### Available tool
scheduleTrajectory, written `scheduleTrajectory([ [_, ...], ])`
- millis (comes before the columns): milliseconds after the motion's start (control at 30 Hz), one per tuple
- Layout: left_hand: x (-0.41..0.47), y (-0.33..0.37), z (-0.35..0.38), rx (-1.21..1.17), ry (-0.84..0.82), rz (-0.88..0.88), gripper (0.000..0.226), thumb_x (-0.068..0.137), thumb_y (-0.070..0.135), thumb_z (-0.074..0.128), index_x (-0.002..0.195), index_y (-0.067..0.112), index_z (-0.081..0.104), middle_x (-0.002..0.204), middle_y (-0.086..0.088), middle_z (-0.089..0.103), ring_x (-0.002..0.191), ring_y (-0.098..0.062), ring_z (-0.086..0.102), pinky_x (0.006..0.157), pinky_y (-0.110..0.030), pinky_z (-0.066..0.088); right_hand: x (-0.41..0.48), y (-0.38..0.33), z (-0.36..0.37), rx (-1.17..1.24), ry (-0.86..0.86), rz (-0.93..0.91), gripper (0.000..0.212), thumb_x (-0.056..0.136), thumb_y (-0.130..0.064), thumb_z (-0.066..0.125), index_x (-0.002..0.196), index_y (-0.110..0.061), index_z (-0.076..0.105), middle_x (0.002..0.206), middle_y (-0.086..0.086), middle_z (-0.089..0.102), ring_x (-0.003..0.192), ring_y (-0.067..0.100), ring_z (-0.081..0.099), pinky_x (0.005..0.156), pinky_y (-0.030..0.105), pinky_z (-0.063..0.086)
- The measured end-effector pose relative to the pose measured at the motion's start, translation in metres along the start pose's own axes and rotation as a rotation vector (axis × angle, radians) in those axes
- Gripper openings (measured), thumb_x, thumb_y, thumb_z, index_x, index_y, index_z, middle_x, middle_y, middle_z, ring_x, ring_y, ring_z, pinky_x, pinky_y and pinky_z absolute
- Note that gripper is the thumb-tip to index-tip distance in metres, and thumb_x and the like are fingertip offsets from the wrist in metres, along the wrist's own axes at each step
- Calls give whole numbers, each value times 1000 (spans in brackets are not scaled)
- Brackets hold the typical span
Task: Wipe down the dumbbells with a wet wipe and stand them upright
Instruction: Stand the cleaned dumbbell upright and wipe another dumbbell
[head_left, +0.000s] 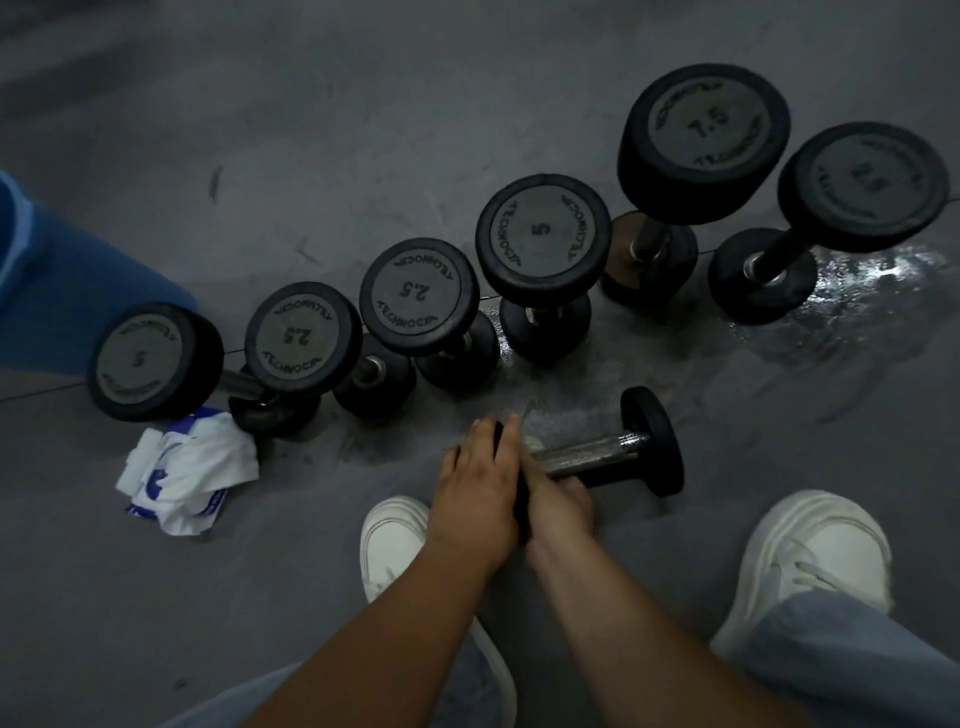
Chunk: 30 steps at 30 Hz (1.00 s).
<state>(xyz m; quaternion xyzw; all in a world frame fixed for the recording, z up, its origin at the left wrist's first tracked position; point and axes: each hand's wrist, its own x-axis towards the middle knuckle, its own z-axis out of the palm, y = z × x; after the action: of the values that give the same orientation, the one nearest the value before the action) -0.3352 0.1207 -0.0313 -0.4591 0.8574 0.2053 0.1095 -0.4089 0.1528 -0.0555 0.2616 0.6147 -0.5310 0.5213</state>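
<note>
Floor (363, 130), grey and scuffed, fills the view, with a wet, shiny patch (857, 280) at 3 o'clock. Six upright dumbbells (543, 236) stand on it in a row that climbs from 9 o'clock to 2 o'clock. Their top faces read 5, 2.5, 2.5, 5 and 7.5; the last one is too blurred to read. A leg in blue (62, 291) stands at 9 o'clock, just behind the row's left end.

Two white shoes sit near the bottom edge, the left shoe (392, 540) at 6 o'clock and the right shoe (821, 551) at 4 o'clock. Between them and the row, the lying dumbbell (597, 452) rests on its side on the floor at 5 o'clock, its far head pointing to 2 o'clock.

A crumpled white-and-blue wipe pack (187, 478) lies at 8 o'clock, touching the row's left end.

The left hand (478, 483) has its grip closed over the near head of the lying dumbbell. The right hand (558, 501) has its grip wrapped round the handle beside that head. Whether either hand holds a wipe I cannot tell.
</note>
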Motion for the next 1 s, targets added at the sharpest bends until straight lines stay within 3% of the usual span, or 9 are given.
scheduleTrajectory([
  [67, 0, 0, 1, -14, 32, 0, 90, 81, 25, 62, 155, 17, 11, 155, -8, 21, 143, -26, 30, 115, -39, 27, -7, 10, -10, -8, -16, -6, 30, 85, -5, 69, 112, 5, 59, 99, 21, 71, 77, 22, 68, 63, 27, 54],
  [200, 2, -1, 0, 3, -16, 5, 95, 79, 24, 63, 156, 18, 7, 156, -7, 16, 143, -25, 27, 117, -38, 23, 4, -3, 3, 12, 33, 14, 32, 76, -14, 81, 97, -2, 62, 87, 16, 72, 73, 25, 71, 65, 33, 58],
  [333, 0, 2, -1, -35, 15, -12, 91, 79, 26, 62, 155, 18, 13, 154, -7, 20, 140, -26, 32, 116, -38, 26, -5, 15, -11, 18, -25, -2, 29, 85, -5, 69, 111, 3, 59, 98, 21, 71, 78, 24, 69, 56, 25, 55],
  [500, 1, -1, -1, -11, -11, 4, 99, 77, 23, 65, 157, 18, 6, 155, -7, 16, 141, -26, 29, 117, -36, 24, 8, 1, 2, 4, 10, -12, 30, 77, -14, 80, 99, -3, 63, 88, 14, 73, 76, 25, 72, 64, 30, 56],
  [633, 0, 1, -2, -58, 12, -2, 93, 80, 30, 63, 156, 18, 11, 154, -8, 19, 137, -26, 35, 115, -37, 26, -3, 19, -14, 17, -16, -29, 30, 86, -2, 68, 113, 3, 57, 101, 19, 70, 89, 30, 69, 72, 33, 55],
  [733, 3, -1, -2, -30, -19, 0, 99, 79, 29, 66, 157, 19, 6, 156, -7, 16, 139, -25, 33, 117, -36, 24, 4, 3, -2, 37, 5, -44, 28, 81, -9, 76, 105, -3, 62, 93, 14, 73, 80, 24, 71, 67, 31, 56],
  [867, -1, 0, 1, -53, 12, -8, 96, 78, 29, 65, 156, 18, 10, 154, -9, 21, 139, -27, 35, 114, -38, 29, -7, 13, -11, 10, -12, -34, 34, 85, -2, 69, 116, 3, 57, 94, 15, 71, 74, 20, 67, 58, 24, 55],
  [933, 1, -1, -1, -52, 11, -1, 97, 78, 29, 65, 156, 18, 10, 154, -8, 20, 139, -26, 34, 114, -37, 28, -4, 8, -6, 8, 13, -29, 37, 83, -4, 72, 115, 2, 56, 98, 17, 70, 78, 23, 68, 65, 28, 57],
  [1000, 3, -1, -3, -48, -4, 6, 98, 78, 24, 65, 157, 19, 7, 156, -7, 17, 142, -25, 30, 116, -36, 24, 4, -6, 6, 16, 50, -19, 35, 75, -12, 81, 102, -2, 60, 96, 16, 71, 82, 27, 70, 77, 38, 59],
])
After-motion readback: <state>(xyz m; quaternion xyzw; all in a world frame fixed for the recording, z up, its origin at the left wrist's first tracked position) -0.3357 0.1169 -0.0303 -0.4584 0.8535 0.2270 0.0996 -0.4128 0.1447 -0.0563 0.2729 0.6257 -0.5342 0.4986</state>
